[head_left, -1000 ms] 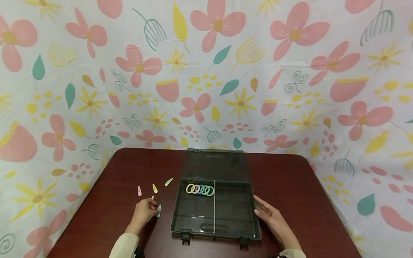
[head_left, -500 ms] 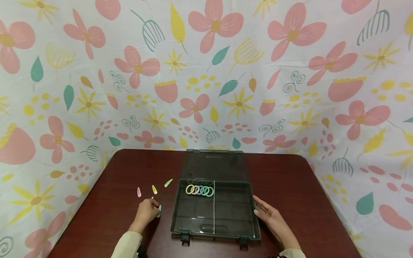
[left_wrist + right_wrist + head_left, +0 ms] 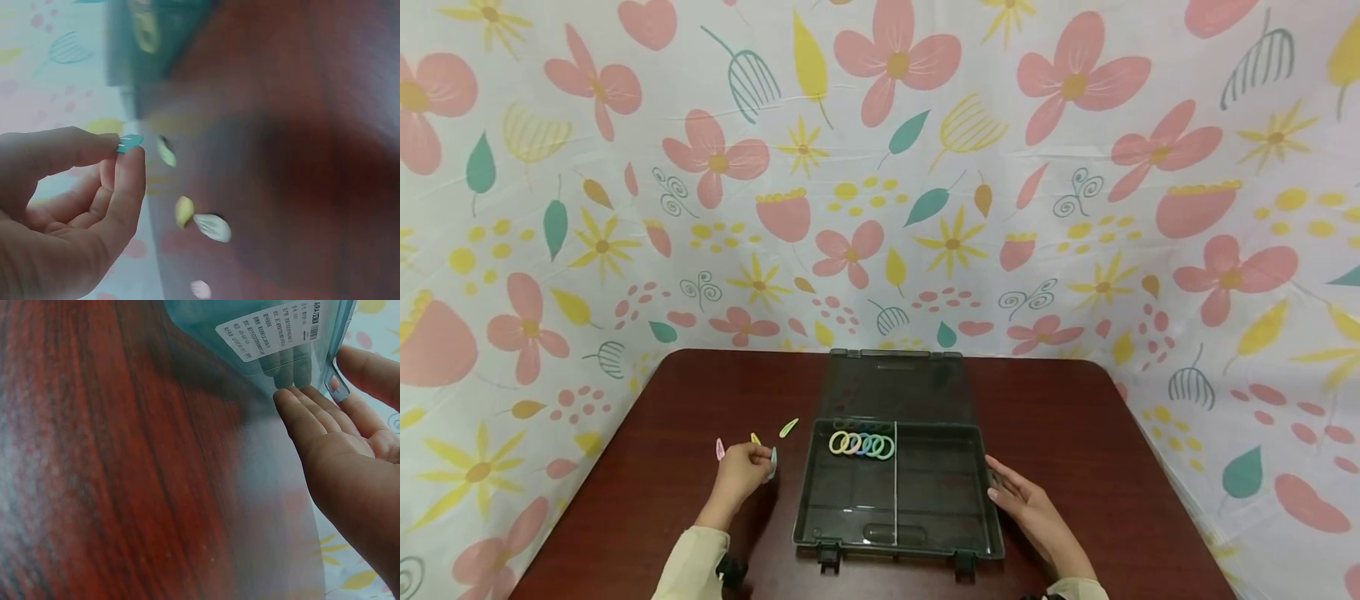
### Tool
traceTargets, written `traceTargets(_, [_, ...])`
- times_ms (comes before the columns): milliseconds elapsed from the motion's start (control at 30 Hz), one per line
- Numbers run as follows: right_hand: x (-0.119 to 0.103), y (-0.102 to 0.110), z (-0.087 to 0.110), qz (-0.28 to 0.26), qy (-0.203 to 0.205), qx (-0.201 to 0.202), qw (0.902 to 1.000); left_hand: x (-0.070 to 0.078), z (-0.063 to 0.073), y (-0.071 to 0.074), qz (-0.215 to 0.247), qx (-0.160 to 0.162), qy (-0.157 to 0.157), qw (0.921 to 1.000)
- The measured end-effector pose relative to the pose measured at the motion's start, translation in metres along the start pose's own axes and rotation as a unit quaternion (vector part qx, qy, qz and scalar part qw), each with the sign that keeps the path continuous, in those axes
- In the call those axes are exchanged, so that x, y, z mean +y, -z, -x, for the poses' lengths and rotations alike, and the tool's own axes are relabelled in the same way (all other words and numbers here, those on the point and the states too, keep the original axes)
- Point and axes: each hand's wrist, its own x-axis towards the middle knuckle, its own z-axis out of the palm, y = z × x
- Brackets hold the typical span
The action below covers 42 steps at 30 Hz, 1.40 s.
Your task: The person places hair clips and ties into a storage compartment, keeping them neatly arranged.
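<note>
My left hand (image 3: 741,475) pinches a teal snap hair clip (image 3: 773,461) between thumb and forefinger, held up over the table; the left wrist view shows the clip (image 3: 130,143) at the fingertips. Near it lie a pink clip (image 3: 720,449), a yellow clip (image 3: 756,438) and a green clip (image 3: 788,428). A white clip (image 3: 212,227) shows only in the left wrist view. My right hand (image 3: 1033,508) rests at the right side of a clear dark plastic box (image 3: 951,546), its fingers (image 3: 300,422) straight against the wall and the thumb by the rim.
Pastel rings (image 3: 862,445) lie in a row at the back of the box's left compartment, beside a white divider (image 3: 896,492). The lid (image 3: 898,387) is folded back flat behind it. A flowered cloth (image 3: 880,167) hangs behind the table (image 3: 1052,417).
My left hand has lifted the teal clip from the table and moved slightly up and away, now overlapping the yellow clip. The right hand has stayed at the box.
</note>
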Motion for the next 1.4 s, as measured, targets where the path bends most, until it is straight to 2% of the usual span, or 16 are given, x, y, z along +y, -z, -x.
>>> traceTargets(167, [-0.001, 0.000, 0.000, 0.000, -0.006, 0.002, 1.0000, 0.029, -0.010, -0.008, 0.105, -0.005, 0.023, 0.9942])
traceTargets(300, [-0.002, -0.001, 0.000, 0.004, -0.004, 0.007, 1.0000, 0.051, -0.017, -0.022, 0.160, -0.018, 0.034, 0.9864])
traceTargets(467, [-0.002, -0.002, 0.001, 0.002, -0.002, 0.008, 1.0000, 0.074, -0.024, -0.042, 0.209, -0.052, 0.031, 0.9760])
traceTargets(767, [0.000, 0.000, 0.002, -0.001, 0.000, 0.005, 1.0000, 0.104, -0.031, -0.082, 0.245, -0.134, 0.036, 0.9596])
traceTargets(967, [-0.001, 0.000, 0.002, -0.004, 0.010, -0.002, 0.9999, 0.126, -0.031, -0.116, 0.280, -0.183, 0.039, 0.9416])
traceTargets(1200, [0.003, 0.002, 0.001, 0.002, 0.011, -0.004, 0.9999, 0.149, -0.031, -0.153, 0.325, -0.214, 0.070, 0.9184])
traceTargets(1333, [0.003, 0.002, 0.000, 0.005, 0.013, 0.002, 0.9999, 0.158, -0.030, -0.174, 0.338, -0.223, 0.096, 0.9095])
traceTargets(1400, [0.004, 0.001, 0.000, 0.007, 0.011, 0.005, 0.9999, 0.161, -0.029, -0.184, 0.335, -0.228, 0.109, 0.9076])
